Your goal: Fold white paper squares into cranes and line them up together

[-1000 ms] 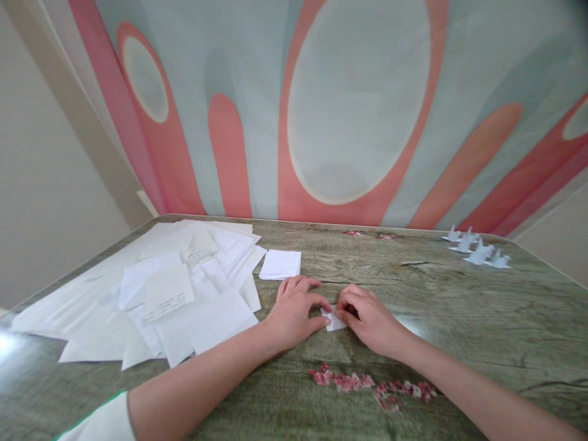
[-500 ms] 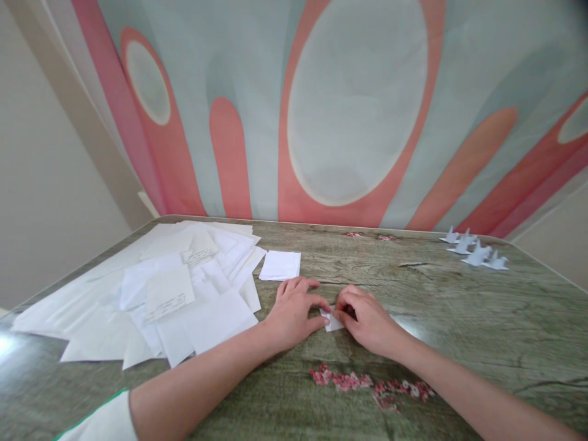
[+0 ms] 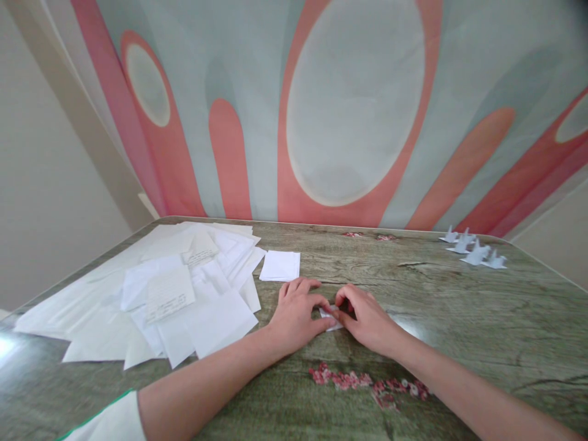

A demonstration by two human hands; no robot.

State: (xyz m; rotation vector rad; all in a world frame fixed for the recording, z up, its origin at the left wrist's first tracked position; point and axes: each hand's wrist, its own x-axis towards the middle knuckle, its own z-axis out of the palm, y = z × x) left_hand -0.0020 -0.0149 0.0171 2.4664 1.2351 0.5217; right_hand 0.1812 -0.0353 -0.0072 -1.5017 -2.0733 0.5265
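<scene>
A small folded piece of white paper (image 3: 329, 318) lies on the wood-grain table (image 3: 450, 306) between my two hands, mostly covered by them. My left hand (image 3: 296, 315) rests palm down with its fingers bent, thumb and fingertips pressed on the paper's left side. My right hand (image 3: 367, 318) is curled, fingers pinching the paper's right edge. Both hands touch each other over the paper.
A spread heap of white sheets (image 3: 160, 288) covers the table's left part. A small stack of white squares (image 3: 280, 266) lies just beyond my left hand. Several folded paper birds (image 3: 475, 251) stand at the far right. A painted wall rises behind the table.
My hands have drawn slightly closer together over the paper, covering more of it. Otherwise nothing has moved.
</scene>
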